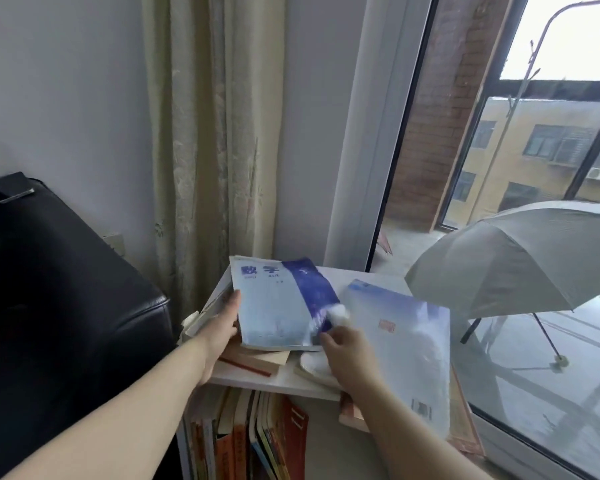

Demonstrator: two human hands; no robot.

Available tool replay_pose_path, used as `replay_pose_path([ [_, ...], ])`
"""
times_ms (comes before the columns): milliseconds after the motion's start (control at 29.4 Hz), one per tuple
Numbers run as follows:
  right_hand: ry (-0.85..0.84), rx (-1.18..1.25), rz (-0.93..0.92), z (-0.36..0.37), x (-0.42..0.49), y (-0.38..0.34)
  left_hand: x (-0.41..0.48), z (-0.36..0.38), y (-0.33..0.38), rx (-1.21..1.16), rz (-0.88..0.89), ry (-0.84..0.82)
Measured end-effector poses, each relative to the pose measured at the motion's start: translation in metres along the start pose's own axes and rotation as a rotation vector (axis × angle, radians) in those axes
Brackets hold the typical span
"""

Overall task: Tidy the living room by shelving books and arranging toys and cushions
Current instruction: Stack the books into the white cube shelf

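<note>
A pale blue textbook (278, 306) with a dark blue band lies on top of a small stack of books (257, 362) on the white shelf top (288, 382). My left hand (222, 327) holds this book's left edge, thumb on the cover. My right hand (347, 355) grips its lower right corner, fingers curled at the edge. A second pale blue book (406, 344) lies to the right, overhanging the shelf top. Below, several books (250, 441) stand upright in the shelf.
A black leather sofa (59, 306) stands at the left, close to the shelf. A beige curtain (205, 133) hangs behind. An open grey umbrella (520, 258) sits beyond the glass window at the right. A white paper or cloth (314, 365) lies under my right hand.
</note>
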State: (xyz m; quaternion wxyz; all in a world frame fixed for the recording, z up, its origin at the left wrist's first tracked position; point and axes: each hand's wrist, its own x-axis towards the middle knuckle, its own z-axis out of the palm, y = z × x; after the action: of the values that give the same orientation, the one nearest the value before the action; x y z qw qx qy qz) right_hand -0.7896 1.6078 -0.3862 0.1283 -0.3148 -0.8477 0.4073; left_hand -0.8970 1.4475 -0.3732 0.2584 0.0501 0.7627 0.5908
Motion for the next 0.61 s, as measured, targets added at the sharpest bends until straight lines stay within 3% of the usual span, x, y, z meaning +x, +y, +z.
replay_pose_path([
  [68, 0.039, -0.417, -0.11, 0.0, -0.006, 0.015, 0.006, 0.001, -0.004, 0.083, -0.013, 0.144],
  [136, -0.045, -0.567, -0.163, -0.002, -0.007, 0.025, 0.006, 0.007, -0.004, 0.199, -0.02, 0.234],
  [272, -0.147, -0.626, -0.159, -0.001, -0.002, 0.03, 0.008, 0.023, -0.003, 0.28, -0.007, 0.213],
  [613, -0.145, -0.736, -0.229, -0.004, -0.002, 0.038, 0.018, 0.004, -0.002, 0.256, -0.084, 0.235],
])
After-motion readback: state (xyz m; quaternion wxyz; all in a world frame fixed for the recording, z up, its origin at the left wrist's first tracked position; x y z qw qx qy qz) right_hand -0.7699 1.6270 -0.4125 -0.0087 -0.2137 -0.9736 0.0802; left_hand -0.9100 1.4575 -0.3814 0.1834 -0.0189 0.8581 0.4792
